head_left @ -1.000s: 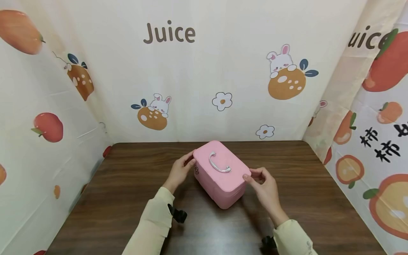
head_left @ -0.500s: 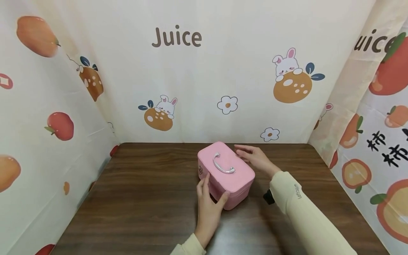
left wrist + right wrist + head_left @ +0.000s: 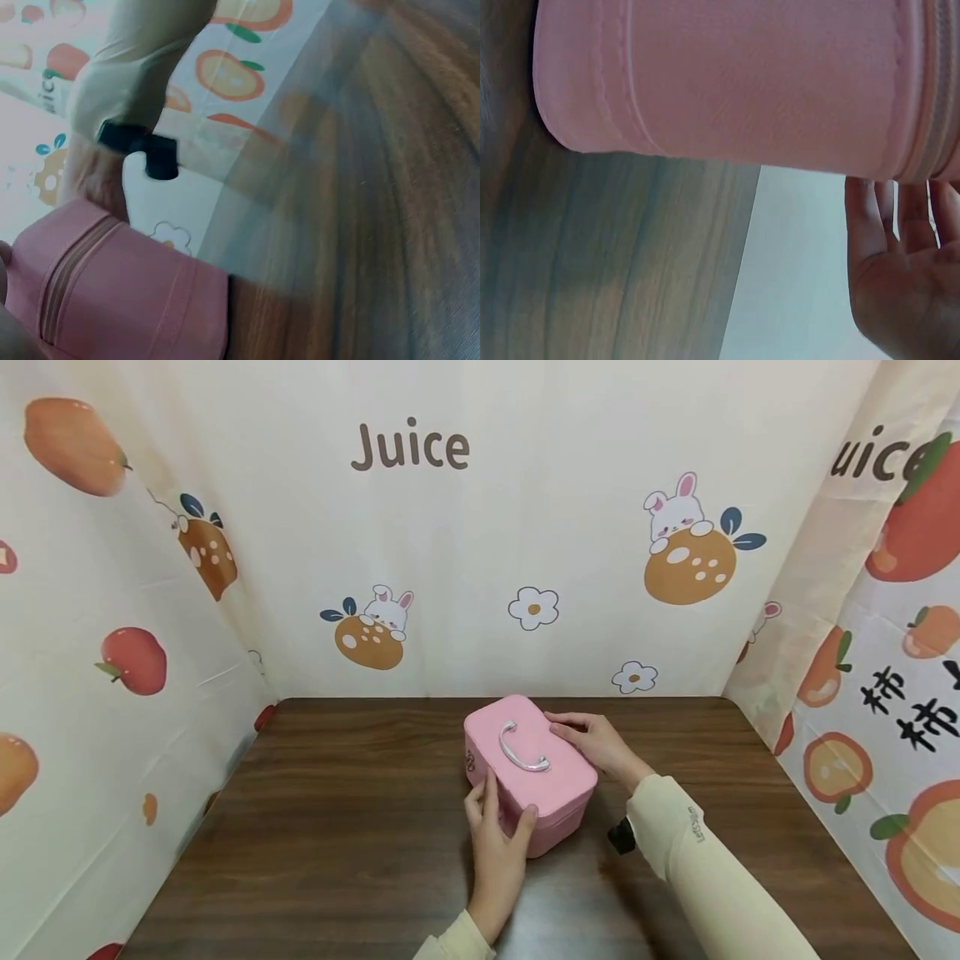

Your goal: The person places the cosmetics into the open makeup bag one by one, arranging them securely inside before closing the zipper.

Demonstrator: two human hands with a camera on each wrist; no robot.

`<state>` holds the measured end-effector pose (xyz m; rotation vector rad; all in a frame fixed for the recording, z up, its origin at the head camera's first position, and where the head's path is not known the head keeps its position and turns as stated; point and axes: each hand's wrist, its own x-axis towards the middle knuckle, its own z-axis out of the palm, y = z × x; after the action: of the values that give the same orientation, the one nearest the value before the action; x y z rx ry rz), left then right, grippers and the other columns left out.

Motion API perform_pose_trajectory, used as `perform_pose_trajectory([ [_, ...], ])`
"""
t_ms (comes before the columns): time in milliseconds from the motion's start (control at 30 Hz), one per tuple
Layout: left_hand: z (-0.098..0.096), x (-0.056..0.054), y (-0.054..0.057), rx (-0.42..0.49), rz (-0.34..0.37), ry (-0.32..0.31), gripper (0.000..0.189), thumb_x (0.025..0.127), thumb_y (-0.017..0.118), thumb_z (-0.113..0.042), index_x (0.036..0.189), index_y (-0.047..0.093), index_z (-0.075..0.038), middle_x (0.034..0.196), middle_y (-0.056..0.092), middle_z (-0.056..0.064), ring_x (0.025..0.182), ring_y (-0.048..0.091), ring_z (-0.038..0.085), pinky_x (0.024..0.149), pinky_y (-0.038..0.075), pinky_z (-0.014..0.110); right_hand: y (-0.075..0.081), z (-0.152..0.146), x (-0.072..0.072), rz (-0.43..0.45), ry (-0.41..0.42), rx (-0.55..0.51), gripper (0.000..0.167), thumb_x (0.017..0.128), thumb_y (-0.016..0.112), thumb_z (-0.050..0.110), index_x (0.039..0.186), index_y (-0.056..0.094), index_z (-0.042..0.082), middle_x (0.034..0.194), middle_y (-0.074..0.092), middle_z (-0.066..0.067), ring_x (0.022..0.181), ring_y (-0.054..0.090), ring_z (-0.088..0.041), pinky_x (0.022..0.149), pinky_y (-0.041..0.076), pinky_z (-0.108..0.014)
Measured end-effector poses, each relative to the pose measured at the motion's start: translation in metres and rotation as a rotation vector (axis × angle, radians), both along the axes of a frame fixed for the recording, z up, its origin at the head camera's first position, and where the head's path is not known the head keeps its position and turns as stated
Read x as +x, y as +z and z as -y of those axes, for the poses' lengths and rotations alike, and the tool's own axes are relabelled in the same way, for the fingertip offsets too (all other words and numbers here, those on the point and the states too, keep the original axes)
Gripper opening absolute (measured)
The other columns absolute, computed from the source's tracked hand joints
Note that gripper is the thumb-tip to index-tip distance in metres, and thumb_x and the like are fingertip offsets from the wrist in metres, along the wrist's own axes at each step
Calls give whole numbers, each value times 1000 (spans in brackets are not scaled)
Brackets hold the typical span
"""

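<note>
A pink box-shaped vanity case (image 3: 528, 760) with a curved silver handle (image 3: 521, 752) on its lid stands closed on the dark wooden table. My left hand (image 3: 495, 860) is at its near left corner, index fingertip at the lid edge and thumb on the corner, fingers mostly straight. On the far right side, my right hand (image 3: 598, 745) touches the lid edge, thumb near the top. The right wrist view shows its straight fingers (image 3: 915, 217) reaching the zipper (image 3: 939, 97). The zipper line (image 3: 75, 274) also appears in the left wrist view.
The dark wooden table (image 3: 337, 827) runs back to a cream curtain (image 3: 465, 543) printed with fruit and rabbits. More printed cloth (image 3: 847, 827) hangs at the right side. A black wrist camera (image 3: 621, 837) sits under the right sleeve (image 3: 712, 860).
My left hand has moved from the far left corner to the near left side. My right hand has gone from the near right corner to the far right edge, coming closer to the lid.
</note>
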<state>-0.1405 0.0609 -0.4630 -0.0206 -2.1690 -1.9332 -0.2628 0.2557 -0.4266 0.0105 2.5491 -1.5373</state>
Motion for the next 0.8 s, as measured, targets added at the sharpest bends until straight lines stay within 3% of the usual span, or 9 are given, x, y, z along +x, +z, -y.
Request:
perform_pose_trajectory([
  [133, 13, -8, 3, -4, 41, -32, 72, 90, 69, -23, 153, 35, -9, 137, 38, 9, 123, 47, 24, 103, 43, 37, -1, 5, 13, -20, -69, -39, 43, 95, 64, 38, 133, 64, 18, 134, 62, -11, 106, 62, -22, 78, 53, -26],
  [233, 25, -19, 5, -14, 68, -65, 66, 91, 64, -17, 151, 38, -10, 134, 43, 7, 112, 49, 20, 94, 43, 25, -1, 12, 25, -36, -157, -72, 43, 95, 65, 35, 134, 63, 16, 127, 64, -13, 97, 62, -20, 74, 54, -23],
  [300, 34, -28, 7, -32, 74, -96, 61, 93, 61, -17, 151, 40, -13, 133, 46, 7, 110, 49, 19, 91, 42, 24, -1, 18, 33, -57, -226, -90, 44, 94, 66, 34, 133, 64, 15, 124, 65, -14, 93, 59, -18, 73, 54, -21],
  [400, 46, -41, 8, -75, 74, -151, 55, 97, 55, -18, 150, 41, -15, 136, 49, 8, 120, 50, 22, 99, 42, 32, -2, 27, 43, -89, -317, -123, 43, 93, 67, 33, 131, 65, 13, 117, 65, -14, 90, 57, -15, 74, 56, -20],
  [533, 60, -58, 11, -141, 89, -222, 48, 101, 48, -21, 149, 43, -16, 142, 51, 12, 133, 46, 31, 109, 36, 51, -6, 38, 57, -131, -403, -208, 39, 92, 70, 25, 126, 65, 8, 113, 65, -16, 84, 60, -10, 75, 59, -29],
  [633, 67, -71, 14, -132, 145, -276, 45, 103, 43, -23, 148, 46, -19, 147, 50, 7, 140, 40, 28, 115, 28, 52, -8, 45, 67, -149, -454, -271, 36, 91, 71, 16, 123, 63, 5, 112, 65, -18, 76, 63, -8, 70, 59, -31],
  [800, 77, -95, 15, -34, 232, -322, 42, 101, 45, -23, 142, 55, -20, 147, 50, -4, 142, 38, 21, 117, 26, 46, -9, 58, 74, -184, -477, -309, 41, 89, 73, 12, 123, 52, 0, 113, 61, -20, 76, 63, -7, 61, 54, -20],
])
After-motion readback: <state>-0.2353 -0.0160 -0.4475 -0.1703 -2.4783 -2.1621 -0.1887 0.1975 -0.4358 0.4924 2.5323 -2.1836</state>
